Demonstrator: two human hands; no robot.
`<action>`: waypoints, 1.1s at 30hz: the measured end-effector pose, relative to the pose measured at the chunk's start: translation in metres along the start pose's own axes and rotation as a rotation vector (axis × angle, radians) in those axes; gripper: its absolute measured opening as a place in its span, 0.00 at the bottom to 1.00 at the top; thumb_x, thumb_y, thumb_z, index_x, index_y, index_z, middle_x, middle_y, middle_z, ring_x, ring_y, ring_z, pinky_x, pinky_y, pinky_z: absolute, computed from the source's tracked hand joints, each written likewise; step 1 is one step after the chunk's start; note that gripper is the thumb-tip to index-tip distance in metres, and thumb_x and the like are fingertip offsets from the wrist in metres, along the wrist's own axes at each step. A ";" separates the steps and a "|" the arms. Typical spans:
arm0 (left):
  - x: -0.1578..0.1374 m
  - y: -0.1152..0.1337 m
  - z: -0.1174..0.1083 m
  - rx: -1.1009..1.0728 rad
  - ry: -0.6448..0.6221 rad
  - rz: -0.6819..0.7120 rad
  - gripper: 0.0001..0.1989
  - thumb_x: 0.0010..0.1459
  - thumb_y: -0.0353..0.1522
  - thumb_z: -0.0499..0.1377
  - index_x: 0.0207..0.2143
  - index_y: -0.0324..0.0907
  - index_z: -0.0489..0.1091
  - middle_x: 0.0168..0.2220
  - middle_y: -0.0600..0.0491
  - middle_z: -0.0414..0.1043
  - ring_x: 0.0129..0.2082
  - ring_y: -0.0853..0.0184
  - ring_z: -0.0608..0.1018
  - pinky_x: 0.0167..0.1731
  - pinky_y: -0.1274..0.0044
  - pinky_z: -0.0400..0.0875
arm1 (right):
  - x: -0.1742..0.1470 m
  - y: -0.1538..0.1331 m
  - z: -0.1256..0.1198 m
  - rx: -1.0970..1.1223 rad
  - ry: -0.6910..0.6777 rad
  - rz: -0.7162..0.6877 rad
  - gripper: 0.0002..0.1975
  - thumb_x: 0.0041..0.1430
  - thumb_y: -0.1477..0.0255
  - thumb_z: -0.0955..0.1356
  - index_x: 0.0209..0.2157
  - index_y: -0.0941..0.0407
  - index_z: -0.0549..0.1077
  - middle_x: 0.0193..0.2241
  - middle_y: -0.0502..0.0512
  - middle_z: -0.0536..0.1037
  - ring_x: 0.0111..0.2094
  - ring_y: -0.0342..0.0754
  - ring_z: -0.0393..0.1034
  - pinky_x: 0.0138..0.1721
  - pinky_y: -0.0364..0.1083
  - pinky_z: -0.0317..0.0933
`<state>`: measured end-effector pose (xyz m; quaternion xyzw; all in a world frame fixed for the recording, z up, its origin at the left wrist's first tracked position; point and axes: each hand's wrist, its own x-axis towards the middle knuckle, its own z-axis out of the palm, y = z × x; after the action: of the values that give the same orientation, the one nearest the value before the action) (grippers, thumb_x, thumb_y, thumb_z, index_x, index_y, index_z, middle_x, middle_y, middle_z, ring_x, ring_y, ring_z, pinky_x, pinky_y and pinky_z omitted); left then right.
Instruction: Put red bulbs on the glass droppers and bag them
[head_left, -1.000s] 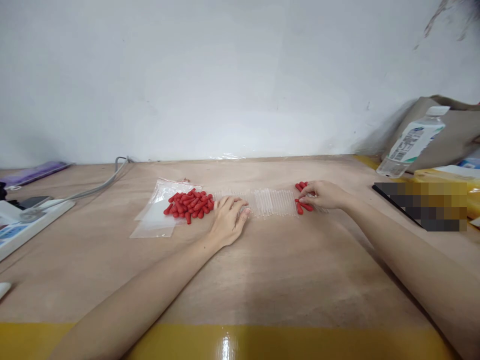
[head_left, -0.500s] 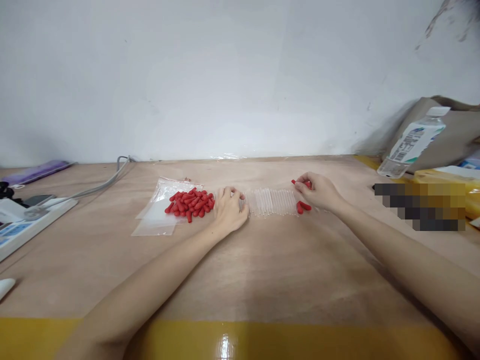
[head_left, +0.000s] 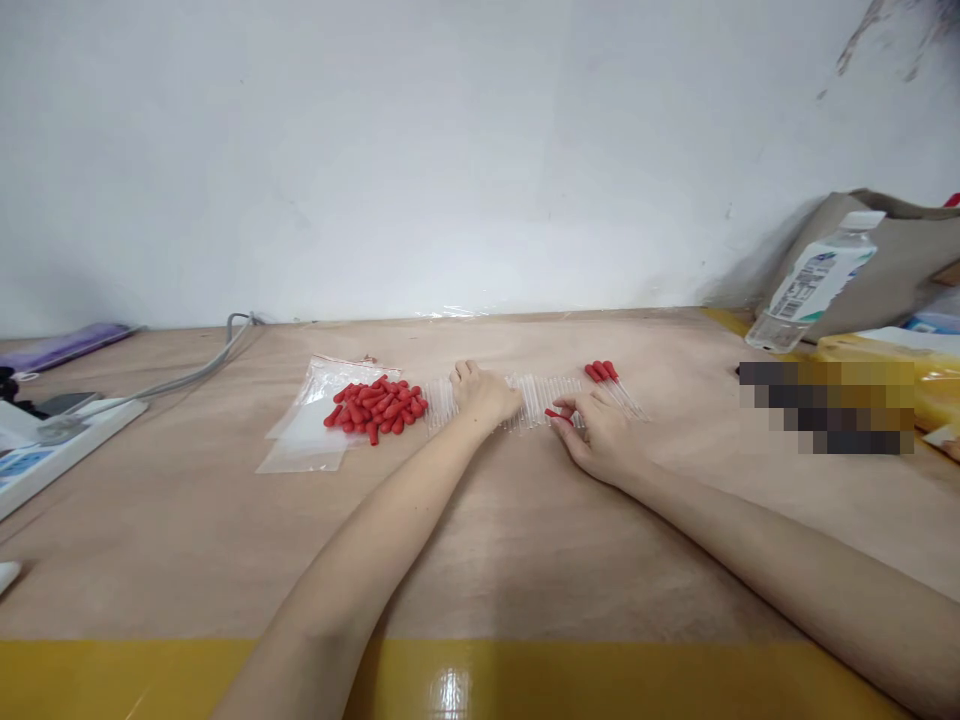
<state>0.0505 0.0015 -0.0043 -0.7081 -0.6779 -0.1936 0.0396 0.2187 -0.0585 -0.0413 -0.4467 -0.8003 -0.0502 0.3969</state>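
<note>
One red bulb (head_left: 558,416) in right hand (head_left: 604,436)

Bulb pile (head_left: 377,407), 8 o'clock: plain red
Single bulb (head_left: 556,415), 4 o'clock: red
3 droppers (head_left: 602,372), 3 o'clock: red-topped — clear-stemmed
Tubes (head_left: 534,402): clear — whitish stripes side by side
Tabletop (head_left: 517,560): pale brown, faintly grained
Front band (head_left: 600,682), 6 o'clock: yellow
Wall (head_left: 465,150), 12 o'clock: greyish white
</note>
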 end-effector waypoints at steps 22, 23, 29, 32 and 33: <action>-0.070 -0.074 -0.018 -0.475 0.059 0.658 0.11 0.62 0.31 0.45 0.40 0.41 0.66 0.34 0.50 0.69 0.34 0.67 0.72 0.35 0.75 0.68 | 0.002 -0.025 -0.003 0.303 -0.123 -0.009 0.09 0.59 0.72 0.60 0.39 0.54 0.70 0.34 0.53 0.76 0.35 0.46 0.70 0.35 0.46 0.65; -0.069 -0.073 -0.017 -0.479 0.051 0.661 0.12 0.62 0.30 0.45 0.41 0.41 0.66 0.35 0.49 0.69 0.35 0.67 0.72 0.36 0.75 0.68 | 0.002 -0.026 -0.002 0.312 -0.127 -0.011 0.10 0.59 0.72 0.60 0.40 0.54 0.70 0.34 0.53 0.76 0.35 0.46 0.70 0.35 0.46 0.65; -0.068 -0.070 -0.015 -0.461 0.024 0.692 0.13 0.62 0.30 0.45 0.44 0.40 0.66 0.36 0.49 0.70 0.36 0.67 0.73 0.37 0.74 0.69 | 0.003 -0.027 -0.001 0.331 -0.139 -0.054 0.12 0.60 0.72 0.60 0.42 0.54 0.71 0.35 0.55 0.75 0.36 0.46 0.70 0.36 0.46 0.66; -0.069 -0.071 -0.015 -0.451 0.021 0.704 0.14 0.62 0.30 0.45 0.45 0.41 0.67 0.36 0.49 0.71 0.35 0.67 0.74 0.36 0.74 0.70 | 0.003 -0.028 -0.003 0.337 -0.143 -0.048 0.12 0.61 0.71 0.59 0.42 0.53 0.71 0.35 0.54 0.75 0.35 0.46 0.70 0.36 0.46 0.66; -0.069 -0.072 -0.015 -0.453 0.020 0.712 0.14 0.62 0.30 0.46 0.45 0.41 0.67 0.36 0.49 0.71 0.34 0.67 0.74 0.35 0.74 0.70 | 0.004 -0.029 -0.004 0.337 -0.145 -0.042 0.12 0.61 0.71 0.59 0.41 0.52 0.71 0.34 0.54 0.75 0.35 0.46 0.70 0.36 0.46 0.66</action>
<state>-0.0230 -0.0624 -0.0282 -0.8871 -0.3305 -0.3188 -0.0461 0.1982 -0.0747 -0.0283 -0.3594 -0.8331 0.1083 0.4063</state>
